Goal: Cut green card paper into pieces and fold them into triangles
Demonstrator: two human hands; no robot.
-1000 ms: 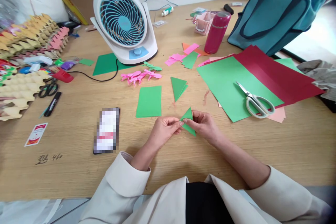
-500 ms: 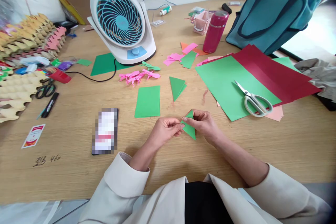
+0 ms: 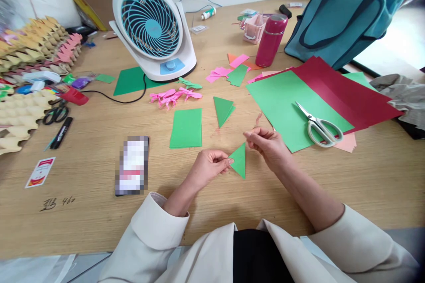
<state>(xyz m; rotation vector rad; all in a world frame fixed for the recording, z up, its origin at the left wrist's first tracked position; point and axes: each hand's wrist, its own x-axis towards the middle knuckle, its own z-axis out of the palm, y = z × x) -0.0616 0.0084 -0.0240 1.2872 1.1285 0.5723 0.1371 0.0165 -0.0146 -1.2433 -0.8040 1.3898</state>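
Between the thumb and forefinger of my left hand [image 3: 212, 166] is the left corner of a small folded green paper triangle [image 3: 239, 161]. Its long edge faces right, its points up and down. Just above and right of the top point, my right hand [image 3: 267, 143] has thumb and fingers pressed together, apart from the paper, with nothing visible in them. Beyond my hands lie more folded green triangles [image 3: 223, 110] and a stack of green paper rectangles [image 3: 186, 128]. Folded pink paper figures [image 3: 174, 96] and a green one [image 3: 189, 83] lie farther back.
White-handled scissors [image 3: 320, 126] rest on large green and red sheets [image 3: 352, 93] at right. A fan [image 3: 152, 26], magenta bottle [image 3: 271, 40] and teal bag [image 3: 341, 17] stand behind. At left are a phone [image 3: 132, 166], black marker [image 3: 62, 132], black-handled scissors [image 3: 56, 114] and egg trays [image 3: 23, 112].
My right hand has let go of the green triangle and moved slightly up and right. My left hand stays in place with the paper, more of which now shows.
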